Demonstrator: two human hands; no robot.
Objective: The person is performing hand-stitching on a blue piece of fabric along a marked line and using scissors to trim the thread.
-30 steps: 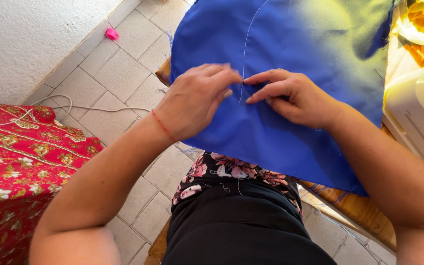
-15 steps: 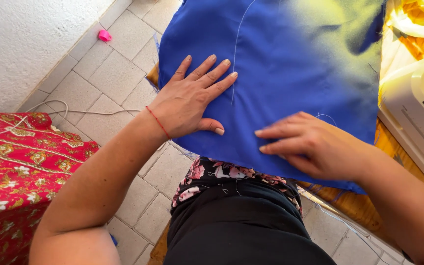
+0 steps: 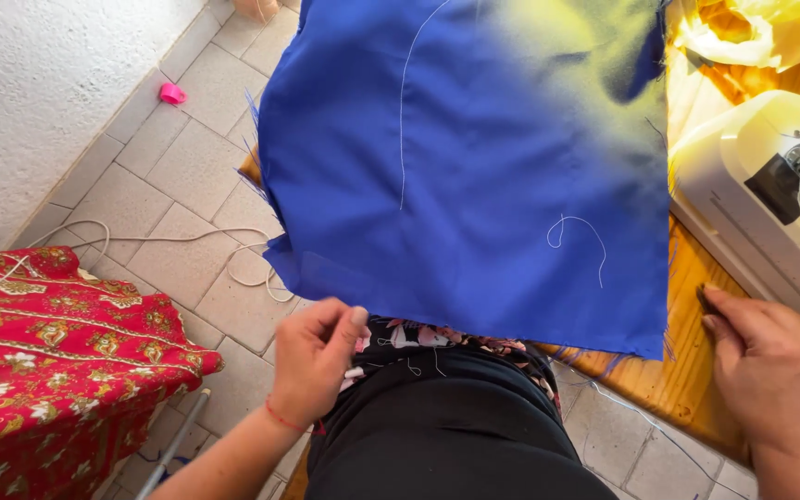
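Blue fabric [image 3: 474,176] spread over wooden tabletop [image 3: 687,370], lower edge hanging toward lap, left hand [image 3: 312,366] just below that edge (thumb and fingertips pressed together, pinching nothing I can make out), right hand [image 3: 775,380] resting loosely open on tabletop beside white sewing machine [image 3: 770,194]

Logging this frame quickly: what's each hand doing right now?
Left hand: fingers pinched at the blue fabric edge.
Right hand: holds nothing, fingertips on the wooden table.
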